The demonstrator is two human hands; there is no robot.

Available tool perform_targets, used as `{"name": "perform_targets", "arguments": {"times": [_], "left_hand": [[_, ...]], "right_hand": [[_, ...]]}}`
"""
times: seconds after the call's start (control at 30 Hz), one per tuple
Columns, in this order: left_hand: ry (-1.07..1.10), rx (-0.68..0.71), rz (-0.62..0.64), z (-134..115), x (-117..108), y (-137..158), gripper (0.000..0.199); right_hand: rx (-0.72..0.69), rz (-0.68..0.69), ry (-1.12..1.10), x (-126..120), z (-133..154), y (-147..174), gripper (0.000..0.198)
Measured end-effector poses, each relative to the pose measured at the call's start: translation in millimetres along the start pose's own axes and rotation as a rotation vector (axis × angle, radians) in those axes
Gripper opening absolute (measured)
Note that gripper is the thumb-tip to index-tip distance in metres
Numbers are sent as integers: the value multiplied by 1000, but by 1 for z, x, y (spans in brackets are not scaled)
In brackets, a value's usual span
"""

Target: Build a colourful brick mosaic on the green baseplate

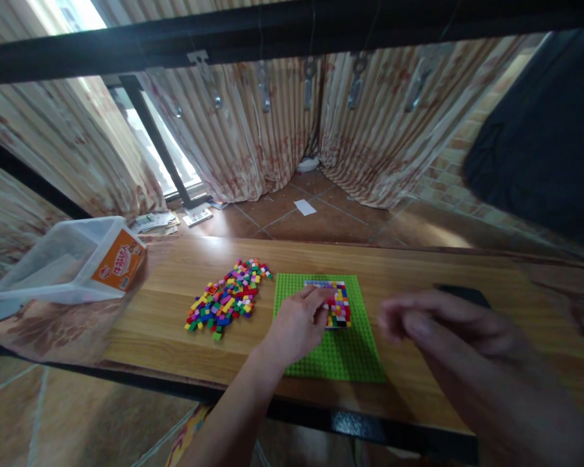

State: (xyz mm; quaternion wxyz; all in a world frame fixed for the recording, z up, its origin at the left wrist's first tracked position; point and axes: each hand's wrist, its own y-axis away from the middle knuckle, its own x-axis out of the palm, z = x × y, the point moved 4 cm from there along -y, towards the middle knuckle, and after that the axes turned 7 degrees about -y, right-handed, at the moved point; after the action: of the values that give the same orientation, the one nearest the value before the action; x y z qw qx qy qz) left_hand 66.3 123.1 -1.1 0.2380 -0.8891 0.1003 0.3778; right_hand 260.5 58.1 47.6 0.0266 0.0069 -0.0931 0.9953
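A green studded baseplate (pixel 331 360) lies on the table. On its upper part sits a low, multicoloured block of toy bricks (pixel 340 305) in red, white, yellow, purple and other colours. Over the left side of this block is my left hand (pixel 299 324), its fingers bent and closed at the bricks; whatever is between the fingertips is hidden. My right hand (pixel 452 337) is raised to the right of the baseplate, near the camera. It is blurred, with fingers curled inward beside the thumb, and I cannot see what they hold, if anything.
A loose pile of small toy bricks (pixel 226 301) lies left of the baseplate on the wooden table (pixel 160 337). Farther left stands a clear plastic bin (pixel 73 285) with an orange label. A dark flat object (pixel 464 295) lies behind my right hand. A black bar (pixel 292 29) crosses above.
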Motion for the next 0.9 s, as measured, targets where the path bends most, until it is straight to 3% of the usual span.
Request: {"name": "perform_targets", "arguments": {"times": [0.07, 0.17, 0.37, 0.9], "left_hand": [[-29, 8, 11, -2, 1, 0, 32], [-49, 24, 9, -3, 2, 0, 35], [-86, 21, 14, -3, 5, 0, 37], [-71, 17, 28, -4, 5, 0, 39]], "right_hand": [[37, -27, 58, 16, -1, -37, 16], [133, -70, 244, 24, -25, -58, 23], [197, 32, 412, 26, -61, -49, 31], [198, 57, 409, 30, -59, -50, 30]]}}
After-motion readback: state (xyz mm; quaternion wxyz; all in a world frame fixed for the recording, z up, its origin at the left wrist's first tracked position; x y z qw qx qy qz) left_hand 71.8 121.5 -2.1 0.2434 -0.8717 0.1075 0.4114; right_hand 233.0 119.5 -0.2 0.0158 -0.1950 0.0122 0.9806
